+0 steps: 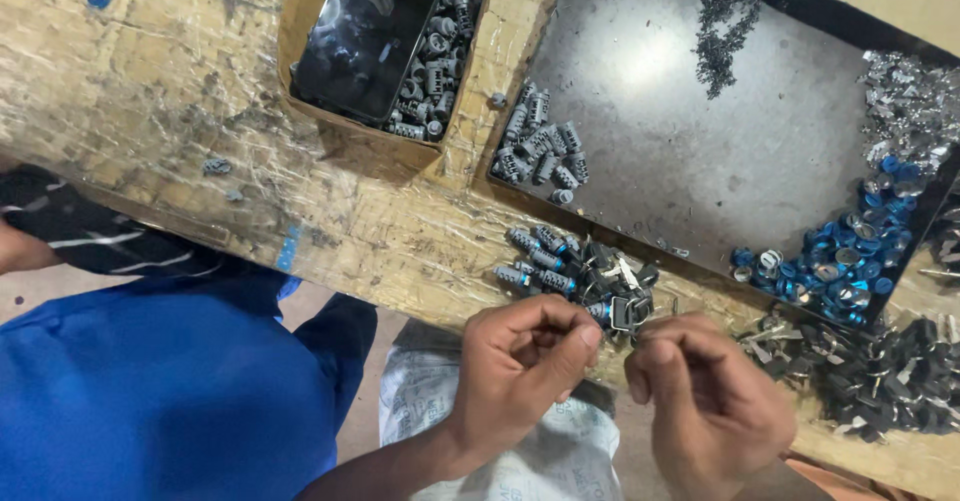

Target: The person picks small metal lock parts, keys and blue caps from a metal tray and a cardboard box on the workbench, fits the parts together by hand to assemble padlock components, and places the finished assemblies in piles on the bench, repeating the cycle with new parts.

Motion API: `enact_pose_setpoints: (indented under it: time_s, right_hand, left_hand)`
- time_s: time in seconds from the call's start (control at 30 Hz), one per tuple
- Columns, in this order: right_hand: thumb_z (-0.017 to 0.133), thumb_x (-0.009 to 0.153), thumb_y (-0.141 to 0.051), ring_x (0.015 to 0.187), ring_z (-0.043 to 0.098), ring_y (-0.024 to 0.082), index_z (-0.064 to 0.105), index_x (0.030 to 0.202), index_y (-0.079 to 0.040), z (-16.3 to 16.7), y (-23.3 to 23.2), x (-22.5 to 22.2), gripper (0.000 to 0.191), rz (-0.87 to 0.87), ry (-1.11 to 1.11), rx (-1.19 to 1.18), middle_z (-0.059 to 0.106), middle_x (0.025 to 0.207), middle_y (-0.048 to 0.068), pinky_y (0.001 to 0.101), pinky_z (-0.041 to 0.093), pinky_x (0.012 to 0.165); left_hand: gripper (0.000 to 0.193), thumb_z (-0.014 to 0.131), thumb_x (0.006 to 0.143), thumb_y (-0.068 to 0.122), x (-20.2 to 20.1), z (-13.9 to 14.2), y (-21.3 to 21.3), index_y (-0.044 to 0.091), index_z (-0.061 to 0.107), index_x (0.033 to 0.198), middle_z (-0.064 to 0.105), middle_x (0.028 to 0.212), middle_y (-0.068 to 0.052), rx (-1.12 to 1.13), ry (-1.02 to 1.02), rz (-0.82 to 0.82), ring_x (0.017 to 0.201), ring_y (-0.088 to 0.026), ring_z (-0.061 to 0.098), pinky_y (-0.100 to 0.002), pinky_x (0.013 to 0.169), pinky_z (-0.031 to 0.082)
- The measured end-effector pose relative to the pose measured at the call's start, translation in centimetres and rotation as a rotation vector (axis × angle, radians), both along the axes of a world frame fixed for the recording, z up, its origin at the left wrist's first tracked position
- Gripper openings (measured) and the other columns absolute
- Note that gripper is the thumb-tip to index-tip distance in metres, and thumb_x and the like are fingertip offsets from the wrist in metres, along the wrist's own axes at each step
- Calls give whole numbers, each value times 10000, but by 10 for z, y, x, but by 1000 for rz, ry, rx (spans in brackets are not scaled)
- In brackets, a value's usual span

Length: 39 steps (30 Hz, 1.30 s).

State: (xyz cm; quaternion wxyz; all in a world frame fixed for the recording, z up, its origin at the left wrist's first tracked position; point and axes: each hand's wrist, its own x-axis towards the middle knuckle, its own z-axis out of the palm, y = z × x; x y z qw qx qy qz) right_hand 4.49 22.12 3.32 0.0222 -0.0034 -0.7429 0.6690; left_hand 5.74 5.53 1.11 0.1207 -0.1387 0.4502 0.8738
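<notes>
Nearest, the left hand (520,361) and the right hand (700,391) meet at the bench edge and pinch together one small black key part (628,313). Just behind lies a small pile of grey lock cylinders (535,256) with black keys, it seems assembled. Farther, the dark tray (660,141) holds more cylinders and blue caps (840,256), so much work seems to remain.

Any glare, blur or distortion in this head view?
Head view: glare on the dark plastic liner in the cardboard box; the left hand and right hand look slightly soft; the worn wooden bench edge runs tilted; the grey metal tray is evenly lit.
</notes>
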Motion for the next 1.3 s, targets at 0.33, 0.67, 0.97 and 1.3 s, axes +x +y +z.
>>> enact_pose_setpoints:
  time_s: [0.33,0.67,0.97,1.3]
  right_hand:
    - [676,992,13,834,667,108,671,1034,53,-1,-18,24,59,-72,118,368,714,969,119,217,547,739]
    - [656,1012,-38,839,666,90,662,1082,39,-38,-4,44,104,-137,84,224,709,953,98,207,552,772]
    - [669,973,-16,810,670,103,668,1051,39,-32,-4,41,96,-104,63,390,718,949,112,230,553,732]
    - [680,969,-76,573,628,132,750,940,20,-12,20,-97,123,152,-245,322,708,734,106,269,474,449]
  left_hand:
    - [56,746,980,22,11,15,8,-27,721,975,736,869,-104,-540,423,165,748,-144,724,-253,647,566]
    - [85,760,980,13,16,6,20,-38,694,962,741,880,-128,-531,517,306,770,-183,731,-283,670,577]
    - [93,759,998,16,15,1,18,-29,682,971,744,906,-131,-544,567,355,798,-200,751,-294,689,599]
    - [147,607,1068,101,-2,3,-6,-21,637,990,609,754,-23,-375,298,43,664,-56,553,-244,577,453]
